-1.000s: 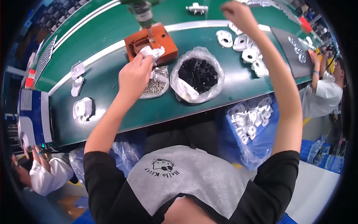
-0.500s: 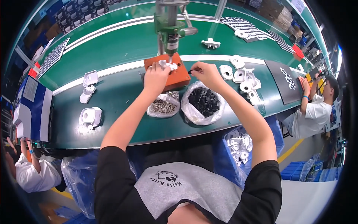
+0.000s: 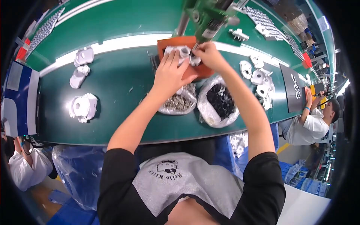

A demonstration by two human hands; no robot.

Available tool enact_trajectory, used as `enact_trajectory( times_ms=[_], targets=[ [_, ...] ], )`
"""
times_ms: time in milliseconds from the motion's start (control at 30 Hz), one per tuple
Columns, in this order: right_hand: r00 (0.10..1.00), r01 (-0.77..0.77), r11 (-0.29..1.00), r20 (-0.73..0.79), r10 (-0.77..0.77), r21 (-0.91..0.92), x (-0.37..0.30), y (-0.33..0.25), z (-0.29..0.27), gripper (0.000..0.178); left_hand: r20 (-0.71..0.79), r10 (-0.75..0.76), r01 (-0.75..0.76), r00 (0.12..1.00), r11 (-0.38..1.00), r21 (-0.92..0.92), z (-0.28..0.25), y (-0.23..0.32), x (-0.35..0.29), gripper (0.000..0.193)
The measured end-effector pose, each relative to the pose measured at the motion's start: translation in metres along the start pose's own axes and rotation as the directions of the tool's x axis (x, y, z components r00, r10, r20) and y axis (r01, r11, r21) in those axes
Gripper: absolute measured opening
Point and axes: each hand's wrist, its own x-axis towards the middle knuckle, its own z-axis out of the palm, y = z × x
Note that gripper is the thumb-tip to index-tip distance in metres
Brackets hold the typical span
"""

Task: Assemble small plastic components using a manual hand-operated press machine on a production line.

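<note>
A white molded plastic part [image 3: 183, 51] sits on the orange block [image 3: 165, 45] under the green drill press [image 3: 210, 22]. My left hand [image 3: 170, 75] lies across the part with its fingers stretched out and its thumb apart. At the part's right side my right hand [image 3: 210, 54] is closed in a pinch, close to the spindle tip. A small black piece shows at its fingertips, mostly hidden. Just in front of the block are a clear bag of metal pins or screws [image 3: 176, 103] and a bag of black plastic pieces [image 3: 219, 101].
White parts lie at left [image 3: 84, 107] and in a pile at right [image 3: 258, 77]; another part [image 3: 239, 34] rests behind. A black sheet [image 3: 288, 90] holds small white pieces. A blue bin [image 3: 234, 157] stands below the table edge. A co-worker [image 3: 313, 123] sits at right.
My right hand has moved from beside the block to the part under the press, bringing the small black piece. My left fingers have stretched out over the part. The view has shifted.
</note>
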Motion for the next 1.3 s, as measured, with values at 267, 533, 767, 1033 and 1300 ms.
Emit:
enact_trajectory(
  times_ms=[267,533,767,1033,1300],
  targets=[
    [0.939,0.226,0.933,-0.194,-0.285,-0.279,-0.011,0.0,0.006,0.035,-0.088,0.086,-0.091,0.992,0.995,-0.048,-0.003,-0.019,0.01,0.03],
    [0.803,0.593,0.749,0.137,-0.581,-0.296,-0.122,-0.069,0.041,0.011,-0.04,-0.044,0.038,0.998,0.989,-0.141,-0.005,-0.03,0.007,0.011],
    [0.795,0.604,0.682,0.254,-0.551,-0.412,-0.144,-0.051,0.074,0.007,-0.141,-0.013,-0.014,0.99,0.981,-0.191,-0.002,-0.028,0.009,0.011],
    [0.851,0.502,0.857,0.244,-0.466,-0.115,-0.134,-0.063,0.053,0.01,-0.028,-0.068,0.061,0.997,0.978,-0.197,-0.004,-0.023,0.009,0.013],
    [0.975,0.051,0.98,-0.221,-0.008,0.192,-0.065,-0.03,-0.008,0.023,0.123,-0.013,0.014,0.992,1.0,-0.008,-0.008,-0.001,0.002,0.06]
  ],
)
